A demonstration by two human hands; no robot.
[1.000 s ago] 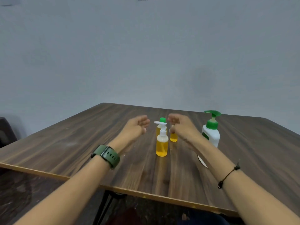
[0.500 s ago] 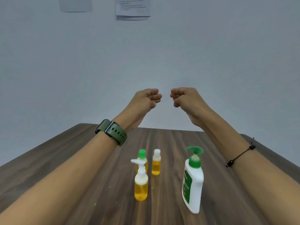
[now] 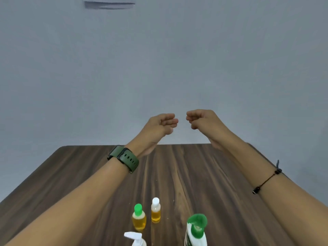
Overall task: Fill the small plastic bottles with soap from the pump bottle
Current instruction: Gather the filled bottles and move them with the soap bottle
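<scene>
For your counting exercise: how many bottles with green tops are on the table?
2. A small green-capped bottle of yellow liquid stands left of the white-capped bottle. The white pump bottle with a green pump head stands at the lower right, cut off by the frame edge, where more may be hidden.

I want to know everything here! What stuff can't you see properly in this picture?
- Pump bottle: head view, the bottom edge cuts off its body, so the soap level is hidden.
- White-pump bottle: only the pump top shows above the same edge.
- Paper on the wall: cut by the top edge, blurred, unreadable.
- Left hand and right hand: palms face away; they look loosely curled and empty.
</scene>
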